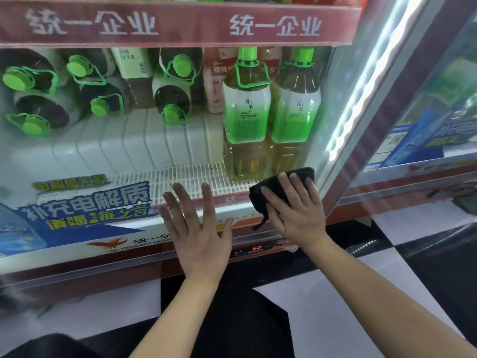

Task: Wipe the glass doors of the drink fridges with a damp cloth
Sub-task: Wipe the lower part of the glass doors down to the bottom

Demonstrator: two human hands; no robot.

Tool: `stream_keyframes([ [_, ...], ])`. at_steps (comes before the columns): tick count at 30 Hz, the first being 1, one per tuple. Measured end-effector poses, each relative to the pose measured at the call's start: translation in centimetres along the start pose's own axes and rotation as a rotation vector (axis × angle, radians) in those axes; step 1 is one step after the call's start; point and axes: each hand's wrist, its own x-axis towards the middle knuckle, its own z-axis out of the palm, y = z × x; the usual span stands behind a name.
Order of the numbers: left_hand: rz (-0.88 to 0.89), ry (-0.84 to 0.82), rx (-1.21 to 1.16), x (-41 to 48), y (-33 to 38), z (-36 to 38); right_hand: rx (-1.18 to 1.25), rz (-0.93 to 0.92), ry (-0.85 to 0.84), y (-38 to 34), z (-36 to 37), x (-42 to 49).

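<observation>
My L hand [198, 228] lies flat, fingers spread, on glass door [144, 146]. My R hand [294, 210], fingers straight, presses black cloth [278, 182] to glass. Behind: 2 upright bottles [246, 112], yellowish tea inside.

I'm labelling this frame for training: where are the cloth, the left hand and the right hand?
cloth [258, 202]: head view, its bare left edge beside the fingers.
left hand [201, 233]: head view, back of the hand.
right hand [296, 214]: head view, back of the hand.
</observation>
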Motion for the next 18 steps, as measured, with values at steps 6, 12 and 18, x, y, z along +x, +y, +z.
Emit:
stream_keyframes([
  [6,0.039,0.010,0.019,0.1,-0.7,-0.1,-0.029,0.083,-0.106,-0.5,0.9,-4.8],
  [12,0.021,0.004,0.038,0.0,-0.1,-0.5,0.012,-0.018,-0.083,0.9,-1.0,-0.9],
  [18,0.063,0.052,0.009,-0.6,-0.5,-1.5,0.097,0.150,0.137,-0.8,-1.8,7.5],
])
